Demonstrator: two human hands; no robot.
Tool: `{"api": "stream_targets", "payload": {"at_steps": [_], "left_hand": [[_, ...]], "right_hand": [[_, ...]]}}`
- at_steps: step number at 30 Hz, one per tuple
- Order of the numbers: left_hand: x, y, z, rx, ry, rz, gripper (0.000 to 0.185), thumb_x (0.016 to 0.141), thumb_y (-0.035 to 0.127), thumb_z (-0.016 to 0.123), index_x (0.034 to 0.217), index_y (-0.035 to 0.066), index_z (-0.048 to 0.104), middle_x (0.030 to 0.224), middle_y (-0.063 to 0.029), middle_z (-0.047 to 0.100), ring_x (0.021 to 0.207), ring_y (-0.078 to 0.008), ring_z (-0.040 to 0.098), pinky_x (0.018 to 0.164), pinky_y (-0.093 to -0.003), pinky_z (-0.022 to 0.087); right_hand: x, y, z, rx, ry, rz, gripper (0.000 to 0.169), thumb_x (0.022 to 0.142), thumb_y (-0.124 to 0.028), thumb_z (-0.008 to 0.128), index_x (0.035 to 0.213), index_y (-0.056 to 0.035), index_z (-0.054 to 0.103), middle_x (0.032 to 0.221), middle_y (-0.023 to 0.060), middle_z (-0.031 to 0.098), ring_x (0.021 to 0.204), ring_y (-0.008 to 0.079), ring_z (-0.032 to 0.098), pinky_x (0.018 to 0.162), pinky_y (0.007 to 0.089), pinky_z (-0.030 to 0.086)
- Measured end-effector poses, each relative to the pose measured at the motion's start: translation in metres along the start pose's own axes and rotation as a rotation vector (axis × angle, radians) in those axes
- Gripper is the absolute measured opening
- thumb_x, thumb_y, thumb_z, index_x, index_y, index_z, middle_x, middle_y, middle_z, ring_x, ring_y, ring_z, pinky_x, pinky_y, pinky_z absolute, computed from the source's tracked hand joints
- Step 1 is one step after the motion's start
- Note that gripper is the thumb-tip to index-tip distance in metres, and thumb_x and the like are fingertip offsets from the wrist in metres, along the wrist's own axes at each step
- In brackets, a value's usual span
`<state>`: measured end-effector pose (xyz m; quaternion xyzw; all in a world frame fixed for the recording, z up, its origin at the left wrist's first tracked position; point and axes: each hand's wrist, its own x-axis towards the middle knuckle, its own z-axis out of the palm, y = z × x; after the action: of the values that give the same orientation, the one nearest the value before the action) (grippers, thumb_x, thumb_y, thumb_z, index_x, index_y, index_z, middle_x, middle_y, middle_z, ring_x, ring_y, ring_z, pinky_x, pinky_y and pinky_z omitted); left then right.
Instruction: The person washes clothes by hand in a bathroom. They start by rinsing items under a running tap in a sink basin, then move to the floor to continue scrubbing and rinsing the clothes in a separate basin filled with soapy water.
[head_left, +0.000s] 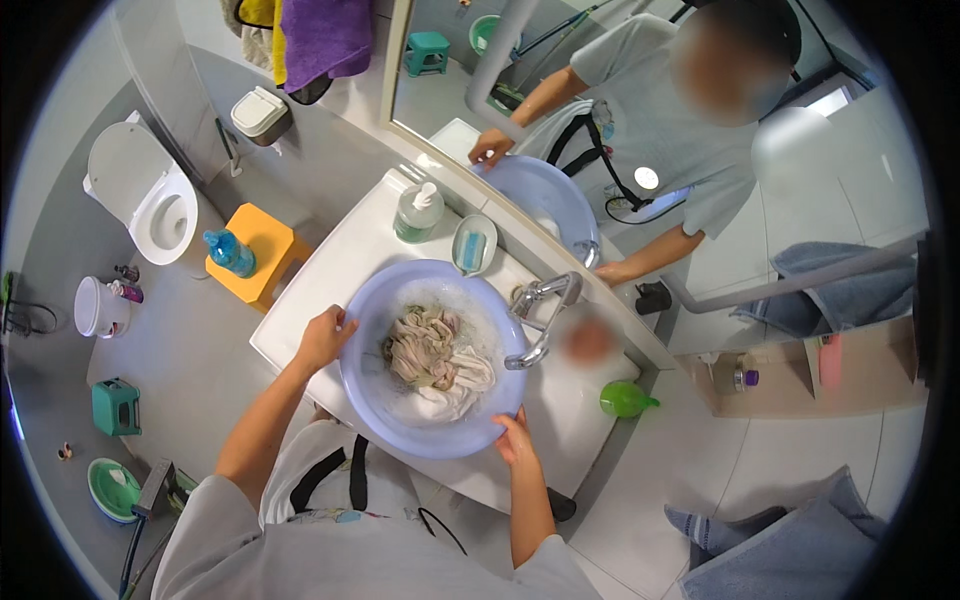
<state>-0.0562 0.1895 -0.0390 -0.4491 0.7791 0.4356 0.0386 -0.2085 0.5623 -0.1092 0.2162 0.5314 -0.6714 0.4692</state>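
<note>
A light purple plastic basin stands on the white washbasin counter in front of me. Soapy, foamy water fills it, and wet bunched cloth, beige and dark in part, lies in it beside a white piece. My left hand grips the basin's left rim. At its lower right rim, my right hand has hold with the thumb on top and the other fingers outside. A chrome faucet reaches over the basin's right edge; whether water runs cannot be seen.
Behind the basin are a pump bottle and a soap dish with blue soap. A green bottle lies at the counter's right. Leftward stand a yellow stool with a blue bottle and a toilet. A mirror rises behind.
</note>
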Motion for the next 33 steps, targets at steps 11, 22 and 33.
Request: {"api": "stream_targets", "payload": {"at_steps": [11,22,33], "left_hand": [[-0.05,-0.002,-0.025,-0.126,0.014,0.066,0.031,0.08,0.026,0.066,0.082,-0.004,0.057,0.073,-0.0203,0.061,0.071,-0.0323,0.061,0.067,-0.0378,0.048],[-0.158,-0.127,-0.147,-0.424,0.1,-0.003,0.036,0.082,0.037,0.063,0.082,0.001,0.059,0.071,-0.0147,0.062,0.065,-0.0248,0.062,0.063,-0.0371,0.048],[-0.33,-0.332,-0.341,-0.479,0.569,-0.185,0.037,0.08,0.038,0.065,0.082,0.002,0.057,0.068,-0.0101,0.058,0.059,-0.0196,0.056,0.058,-0.0328,0.046]], "right_hand": [[-0.066,0.002,0.015,0.017,0.078,-0.008,0.068,0.065,0.018,0.051,0.126,-0.0104,0.041,0.115,0.0088,0.052,0.104,0.0256,0.055,0.082,0.0406,0.052],[-0.166,0.083,0.125,-0.23,0.056,-0.23,0.069,0.063,0.015,0.054,0.127,-0.0076,0.039,0.114,0.0096,0.052,0.101,0.0258,0.054,0.08,0.037,0.051],[-0.222,0.254,0.386,-0.39,-0.298,-0.052,0.085,0.059,0.017,0.048,0.138,-0.0095,0.032,0.125,0.0111,0.047,0.115,0.0289,0.047,0.094,0.0419,0.043]]}}
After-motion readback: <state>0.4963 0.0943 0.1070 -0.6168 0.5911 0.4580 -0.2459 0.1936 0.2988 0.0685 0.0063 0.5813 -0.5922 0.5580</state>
